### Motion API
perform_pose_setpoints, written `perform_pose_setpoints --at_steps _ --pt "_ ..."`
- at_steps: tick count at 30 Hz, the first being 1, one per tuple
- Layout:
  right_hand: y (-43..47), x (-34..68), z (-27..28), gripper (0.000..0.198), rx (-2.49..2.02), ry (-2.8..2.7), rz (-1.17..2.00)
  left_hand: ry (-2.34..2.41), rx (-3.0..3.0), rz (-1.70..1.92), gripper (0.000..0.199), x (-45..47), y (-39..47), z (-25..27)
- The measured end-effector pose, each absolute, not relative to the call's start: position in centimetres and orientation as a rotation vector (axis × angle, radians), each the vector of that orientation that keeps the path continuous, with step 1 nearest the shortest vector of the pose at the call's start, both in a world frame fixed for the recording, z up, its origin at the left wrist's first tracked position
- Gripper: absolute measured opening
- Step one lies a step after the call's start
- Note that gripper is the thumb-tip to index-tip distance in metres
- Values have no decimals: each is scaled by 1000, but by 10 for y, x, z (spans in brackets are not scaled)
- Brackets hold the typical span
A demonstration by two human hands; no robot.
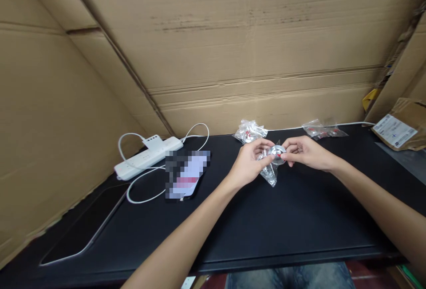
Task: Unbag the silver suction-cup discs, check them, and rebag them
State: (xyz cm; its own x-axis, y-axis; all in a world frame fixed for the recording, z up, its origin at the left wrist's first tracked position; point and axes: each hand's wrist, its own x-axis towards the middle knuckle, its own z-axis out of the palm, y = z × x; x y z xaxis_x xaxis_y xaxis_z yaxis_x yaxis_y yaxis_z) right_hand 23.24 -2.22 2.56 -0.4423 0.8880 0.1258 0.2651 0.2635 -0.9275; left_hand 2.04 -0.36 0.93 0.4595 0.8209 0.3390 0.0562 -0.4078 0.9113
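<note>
Between my two hands is a small round silver metal disc (277,150) with a red spot on its face. My left hand (250,161) grips its left side, fingers curled behind and thumb on the front. With thumb and fingers, my right hand (304,152) pinches the right edge near the red spot. A crinkled clear plastic bag (270,174) hangs below the disc, by my left thumb. Behind my left hand lies another clear bag (250,131) with red bits in it. A flatter clear bag (323,129) with red and metal pieces lies behind my right hand.
A white power strip (143,158) with looping white cables stands on the black table (286,227), left of a blurred phone (188,176). A dark flat panel (86,222) lies at far left. On the right rests a labelled brown package (399,125). Cardboard walls (253,49) surround the table.
</note>
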Motion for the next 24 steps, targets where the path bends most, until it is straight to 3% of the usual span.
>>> perform_pose_setpoints --at_steps 12,17,24 --pt "-20 243 26 22 -992 -2045 1178 692 1614 985 30 29 -12 4" --pt "-20 242 28 25 -1002 -2023 991 702 1377 965 39 27 -11 3" --pt "-19 235 22 23 -1092 -1924 699 715 1356 923 22 24 -11 5"
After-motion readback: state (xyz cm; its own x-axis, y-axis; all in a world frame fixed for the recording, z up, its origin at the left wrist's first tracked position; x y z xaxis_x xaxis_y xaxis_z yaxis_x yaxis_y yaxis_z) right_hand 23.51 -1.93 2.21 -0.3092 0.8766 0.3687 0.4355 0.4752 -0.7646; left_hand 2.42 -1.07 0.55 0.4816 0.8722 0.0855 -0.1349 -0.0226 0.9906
